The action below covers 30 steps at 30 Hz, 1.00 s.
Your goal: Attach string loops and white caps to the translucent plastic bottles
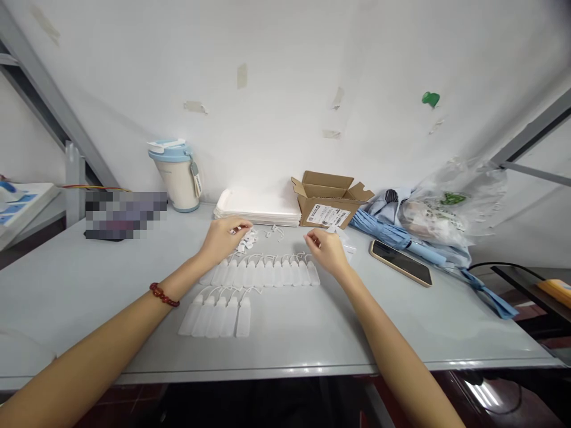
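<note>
My left hand (225,238) hovers at a small heap of white pieces (248,239), its thumb and fingertips pinched; whatever is between them is too small to make out. Over the right end of a row of flat, translucent white tag-shaped pieces (267,273), my right hand (328,249) has its fingers curled in, and I cannot see what they hold. Each piece in the row has a white string loop at its top. Nearer to me lies a shorter row of the same translucent pieces (217,316). A few loose white strings (277,232) lie behind the long row.
At the back stand a stack of white trays (259,208), an opened cardboard box (328,205) and a cream tumbler with a blue lid (176,178). To the right are a phone (400,263), a folded blue umbrella (392,232) and a clear plastic bag (446,208).
</note>
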Each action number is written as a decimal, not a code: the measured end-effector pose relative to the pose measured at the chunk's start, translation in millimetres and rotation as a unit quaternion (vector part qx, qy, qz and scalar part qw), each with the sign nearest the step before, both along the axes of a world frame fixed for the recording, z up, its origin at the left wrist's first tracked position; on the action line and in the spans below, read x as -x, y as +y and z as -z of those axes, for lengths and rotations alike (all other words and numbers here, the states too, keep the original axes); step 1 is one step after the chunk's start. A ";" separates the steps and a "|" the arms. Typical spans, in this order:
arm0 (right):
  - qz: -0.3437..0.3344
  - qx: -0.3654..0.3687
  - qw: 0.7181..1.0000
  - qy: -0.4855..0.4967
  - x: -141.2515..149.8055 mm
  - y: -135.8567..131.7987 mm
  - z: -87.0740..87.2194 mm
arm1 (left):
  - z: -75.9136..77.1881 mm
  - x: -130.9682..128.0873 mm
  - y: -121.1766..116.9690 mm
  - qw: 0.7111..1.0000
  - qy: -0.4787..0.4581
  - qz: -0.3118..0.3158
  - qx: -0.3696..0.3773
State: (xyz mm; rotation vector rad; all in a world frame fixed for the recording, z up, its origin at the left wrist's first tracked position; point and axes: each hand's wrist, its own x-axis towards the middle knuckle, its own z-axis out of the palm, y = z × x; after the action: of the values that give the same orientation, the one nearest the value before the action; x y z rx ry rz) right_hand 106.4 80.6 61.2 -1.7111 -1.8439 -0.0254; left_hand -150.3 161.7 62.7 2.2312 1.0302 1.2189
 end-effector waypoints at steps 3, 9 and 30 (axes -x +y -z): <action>0.043 -0.015 0.999 0.007 -16.3 5.5 2.8 | -1.4 0.3 -3.3 0.997 -0.056 -0.034 0.035; 0.114 -0.018 0.993 -0.001 -45.3 9.3 4.6 | 1.2 -1.7 -4.8 0.985 -0.129 -0.046 0.103; 0.131 0.077 0.988 -0.017 -62.3 8.6 3.2 | -14.7 -6.2 -14.0 0.928 -0.265 -0.022 0.262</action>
State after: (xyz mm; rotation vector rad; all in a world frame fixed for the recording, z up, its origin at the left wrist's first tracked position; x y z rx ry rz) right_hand 168.7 89.2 58.0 -2.0643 -1.6687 -0.0200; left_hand -144.1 147.7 77.4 1.3762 1.0250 1.2763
